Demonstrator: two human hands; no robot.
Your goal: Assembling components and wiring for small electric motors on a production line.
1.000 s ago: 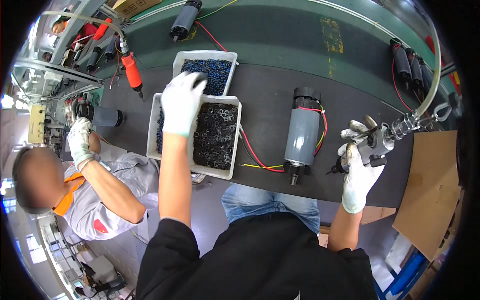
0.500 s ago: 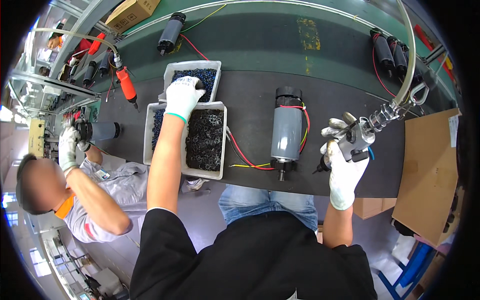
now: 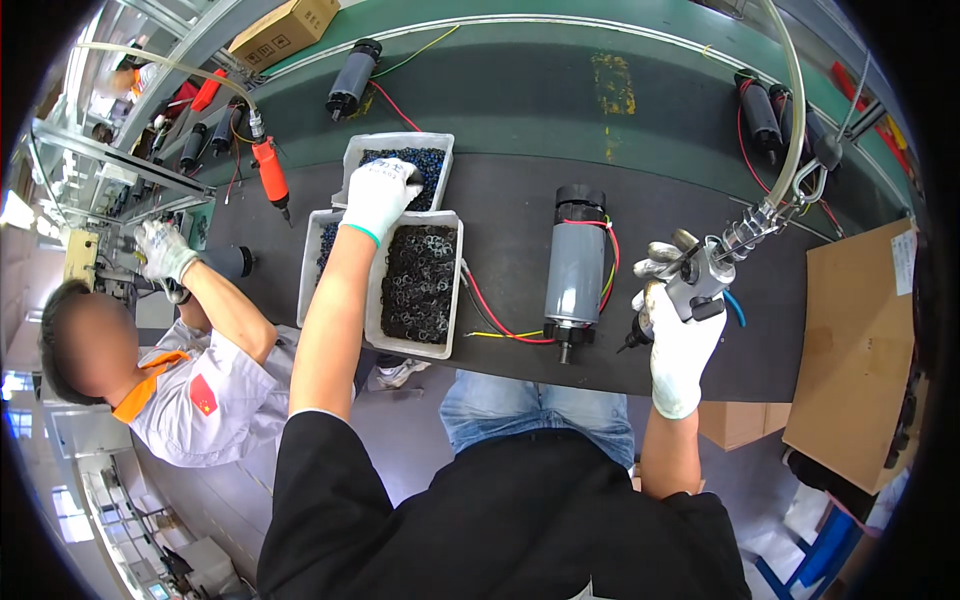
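My left hand [image 3: 379, 198], in a white glove, is at the near edge of a white tray [image 3: 447, 165] of small dark blue and black screws [image 3: 425, 165]. Its fingers are curled together over the screws; whatever is between them is hidden. On the right, my gloved right hand [image 3: 680, 345] is wrapped round a grey pneumatic screwdriver [image 3: 700, 280] hanging from a spring and a pale hose. Between my hands a grey cylindrical motor [image 3: 575, 275] lies on the dark bench, shaft toward me, with red and yellow-green wires beside it.
Another white tray [image 3: 457, 300] contains black rings and blue screws. A red screwdriver [image 3: 270, 175] hangs left, near a co-worker's gloved hand [image 3: 165, 250]. More motors [image 3: 355, 80] lie at the back left and on the right [image 3: 760, 110]. A cardboard box [image 3: 850, 340] stands right.
My view has shifted slightly. My left hand remains at the screw tray with its fingers drawn in more, and my right hand still grips the screwdriver. The co-worker's arms and body have turned.
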